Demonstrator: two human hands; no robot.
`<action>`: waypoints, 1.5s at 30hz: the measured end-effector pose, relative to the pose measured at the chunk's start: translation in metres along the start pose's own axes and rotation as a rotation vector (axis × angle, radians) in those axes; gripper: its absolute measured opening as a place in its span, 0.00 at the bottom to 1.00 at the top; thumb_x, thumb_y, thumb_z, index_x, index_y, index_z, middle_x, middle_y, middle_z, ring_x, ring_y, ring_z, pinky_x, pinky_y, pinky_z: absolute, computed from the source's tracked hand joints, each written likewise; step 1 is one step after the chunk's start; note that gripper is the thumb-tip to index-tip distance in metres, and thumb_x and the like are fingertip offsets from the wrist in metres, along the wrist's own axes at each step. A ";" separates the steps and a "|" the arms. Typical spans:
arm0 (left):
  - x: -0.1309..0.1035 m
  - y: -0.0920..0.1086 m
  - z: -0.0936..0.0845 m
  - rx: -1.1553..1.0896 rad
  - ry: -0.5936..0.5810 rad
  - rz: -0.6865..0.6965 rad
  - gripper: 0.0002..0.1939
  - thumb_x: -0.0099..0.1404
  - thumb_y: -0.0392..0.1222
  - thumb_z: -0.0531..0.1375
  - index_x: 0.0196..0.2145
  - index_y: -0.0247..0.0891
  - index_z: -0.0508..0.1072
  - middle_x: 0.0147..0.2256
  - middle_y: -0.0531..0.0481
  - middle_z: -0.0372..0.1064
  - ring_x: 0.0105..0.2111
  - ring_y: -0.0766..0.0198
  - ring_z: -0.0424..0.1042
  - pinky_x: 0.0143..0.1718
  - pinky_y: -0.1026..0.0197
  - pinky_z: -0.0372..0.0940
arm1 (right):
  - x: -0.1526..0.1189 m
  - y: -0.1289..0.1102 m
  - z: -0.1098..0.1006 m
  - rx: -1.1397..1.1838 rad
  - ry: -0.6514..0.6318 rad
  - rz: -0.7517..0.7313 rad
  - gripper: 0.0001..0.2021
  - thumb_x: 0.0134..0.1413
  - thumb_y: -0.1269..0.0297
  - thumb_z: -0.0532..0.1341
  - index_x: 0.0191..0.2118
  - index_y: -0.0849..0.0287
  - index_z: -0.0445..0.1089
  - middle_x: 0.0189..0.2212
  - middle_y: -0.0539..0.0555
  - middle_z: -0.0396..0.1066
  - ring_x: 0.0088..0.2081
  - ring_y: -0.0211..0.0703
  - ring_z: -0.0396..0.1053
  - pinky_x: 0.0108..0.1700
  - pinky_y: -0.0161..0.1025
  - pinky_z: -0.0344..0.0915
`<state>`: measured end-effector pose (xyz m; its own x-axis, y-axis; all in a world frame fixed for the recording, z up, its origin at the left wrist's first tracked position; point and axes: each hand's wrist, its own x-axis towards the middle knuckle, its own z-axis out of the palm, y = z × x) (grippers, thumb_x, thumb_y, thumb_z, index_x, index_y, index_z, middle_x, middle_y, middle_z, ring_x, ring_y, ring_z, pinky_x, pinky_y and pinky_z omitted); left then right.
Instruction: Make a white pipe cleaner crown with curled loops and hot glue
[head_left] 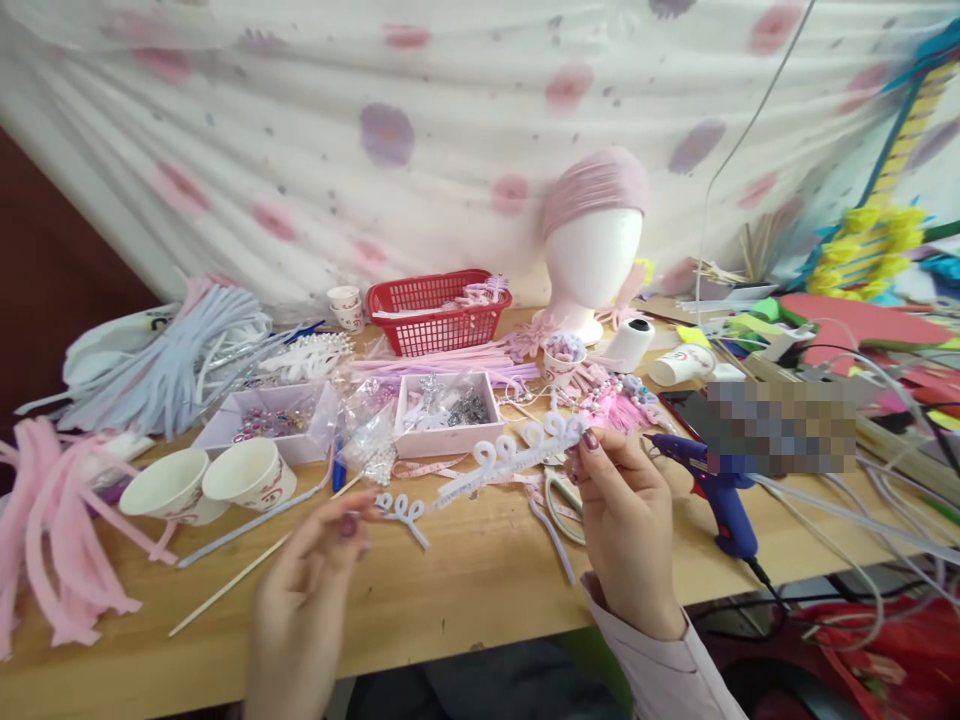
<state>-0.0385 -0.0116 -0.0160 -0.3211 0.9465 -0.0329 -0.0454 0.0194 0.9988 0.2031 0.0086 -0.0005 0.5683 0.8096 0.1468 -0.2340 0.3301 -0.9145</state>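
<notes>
A pale lilac strip with curled loops point(517, 461) is pinched at its right end by my right hand point(626, 520), above the wooden table. My left hand point(315, 590) is blurred, its thumb and fingertips close together beside a smaller looped piece point(403, 508); whether they grip that piece is hard to tell. This small piece has several loops and a tail pointing down to the right. Behind my right hand lie scissors point(562, 507), partly hidden. A thin wooden stick point(225, 590) lies left of my left hand.
A blue glue gun point(724, 495) with its cord is at right. Two paper cups point(251, 475), pink fuzzy strips point(56, 540) and a bead box point(270, 420) are at left. Behind are a white box point(448, 438), a red basket point(439, 330) and a mannequin head point(592, 250).
</notes>
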 end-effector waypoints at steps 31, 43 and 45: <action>-0.020 -0.012 0.025 -0.520 0.088 -0.278 0.18 0.45 0.51 0.77 0.24 0.35 0.79 0.21 0.55 0.67 0.22 0.72 0.65 0.23 0.73 0.66 | -0.004 0.000 0.001 0.101 -0.260 0.118 0.11 0.55 0.59 0.67 0.27 0.57 0.71 0.22 0.46 0.62 0.25 0.36 0.59 0.31 0.34 0.59; -0.029 0.007 0.037 -0.516 0.062 -0.304 0.20 0.43 0.52 0.77 0.20 0.35 0.75 0.20 0.55 0.65 0.22 0.72 0.62 0.24 0.71 0.63 | -0.007 0.006 0.005 0.299 -0.378 0.236 0.27 0.62 0.60 0.61 0.17 0.56 0.48 0.12 0.41 0.42 0.18 0.34 0.38 0.22 0.37 0.46; -0.030 0.006 0.038 -0.520 0.053 -0.311 0.20 0.44 0.52 0.77 0.20 0.35 0.75 0.20 0.55 0.65 0.21 0.73 0.61 0.24 0.71 0.62 | -0.006 0.007 0.004 0.301 -0.397 0.209 0.28 0.63 0.58 0.61 0.16 0.57 0.49 0.12 0.41 0.44 0.17 0.33 0.40 0.23 0.36 0.48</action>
<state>0.0072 -0.0278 -0.0076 -0.2647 0.9041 -0.3354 -0.5965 0.1197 0.7936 0.1947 0.0076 -0.0066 0.1572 0.9748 0.1583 -0.5592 0.2200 -0.7993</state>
